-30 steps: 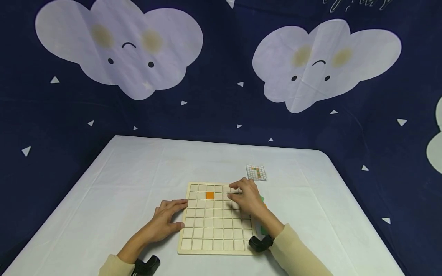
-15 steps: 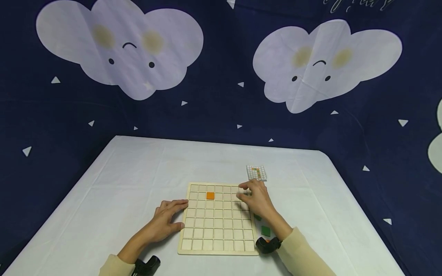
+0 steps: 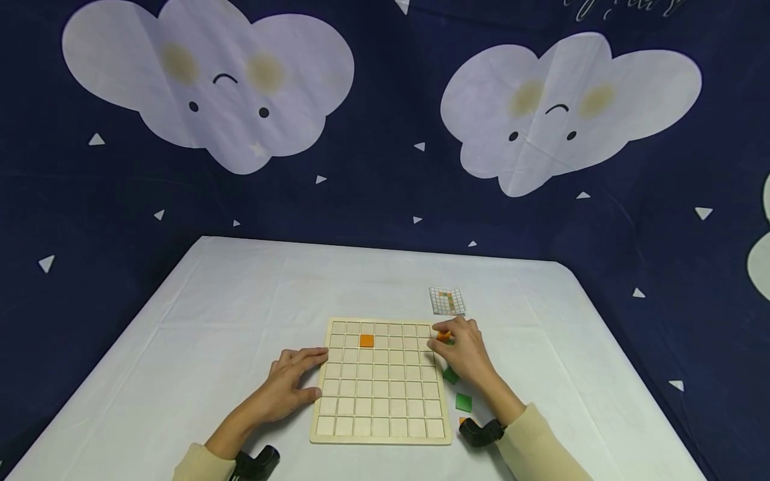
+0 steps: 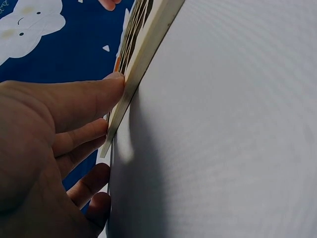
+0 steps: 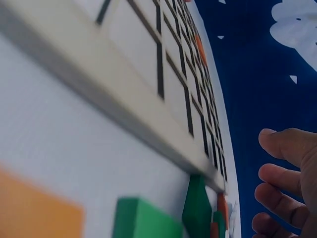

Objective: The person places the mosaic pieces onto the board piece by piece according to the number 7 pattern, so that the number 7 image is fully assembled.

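A pale wooden grid board (image 3: 363, 387) lies on the white table, with one orange square tile (image 3: 366, 341) in a cell of its second row from the far side. My left hand (image 3: 281, 391) rests its thumb and fingertips along the board's left edge; in the left wrist view its thumb (image 4: 106, 94) touches the board's side. Beyond the far right corner area, my right hand (image 3: 466, 351) hovers over loose tiles, thumb and fingers apart. An orange tile (image 3: 444, 336) shows between them in the head view. The right wrist view shows nothing held by the fingers (image 5: 282, 173).
Green tiles (image 3: 463, 402) and another orange tile (image 3: 462, 421) lie along the board's right side, the latter partly behind the black wrist camera (image 3: 481, 433). A small card printed with a coloured grid pattern (image 3: 448, 302) lies past the board. A dark blue cloud-print cloth (image 3: 385, 120) hangs behind.
My right hand has moved right, from over the board's far right cells to the loose tiles beside it, uncovering several tiles. The left hand has stayed at the left edge.
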`<state>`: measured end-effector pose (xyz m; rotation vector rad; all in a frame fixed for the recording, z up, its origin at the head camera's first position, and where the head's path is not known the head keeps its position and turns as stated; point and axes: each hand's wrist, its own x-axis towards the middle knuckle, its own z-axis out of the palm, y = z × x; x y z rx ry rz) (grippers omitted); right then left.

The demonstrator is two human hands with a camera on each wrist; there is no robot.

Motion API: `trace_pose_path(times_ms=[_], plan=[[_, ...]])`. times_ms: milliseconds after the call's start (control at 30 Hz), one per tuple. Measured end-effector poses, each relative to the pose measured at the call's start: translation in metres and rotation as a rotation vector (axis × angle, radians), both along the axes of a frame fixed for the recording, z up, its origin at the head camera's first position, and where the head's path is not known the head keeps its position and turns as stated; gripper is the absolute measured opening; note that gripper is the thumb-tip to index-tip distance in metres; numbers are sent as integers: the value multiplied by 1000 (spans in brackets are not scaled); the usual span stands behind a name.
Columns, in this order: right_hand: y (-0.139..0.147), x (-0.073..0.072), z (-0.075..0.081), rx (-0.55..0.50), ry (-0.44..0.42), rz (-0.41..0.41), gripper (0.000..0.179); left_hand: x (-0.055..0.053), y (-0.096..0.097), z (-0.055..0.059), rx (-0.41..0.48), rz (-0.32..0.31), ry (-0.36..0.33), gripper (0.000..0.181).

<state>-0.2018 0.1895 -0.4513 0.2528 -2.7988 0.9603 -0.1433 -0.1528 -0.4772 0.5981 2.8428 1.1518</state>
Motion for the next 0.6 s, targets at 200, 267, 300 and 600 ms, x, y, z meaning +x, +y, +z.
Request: trace_pose_path(times_ms=[200, 267, 300, 600], plan=[[8, 2, -3, 20, -14, -38, 35, 1, 1, 1, -2, 10, 15, 58], [11, 1, -5, 30, -20, -48, 35, 1, 1, 0, 0, 8, 26, 58], [12, 1, -6, 33, -24, -52, 35, 1, 1, 1, -1, 6, 30, 58], [20, 2, -10, 61, -27, -85, 34, 1, 1, 2, -14, 3, 21, 57]])
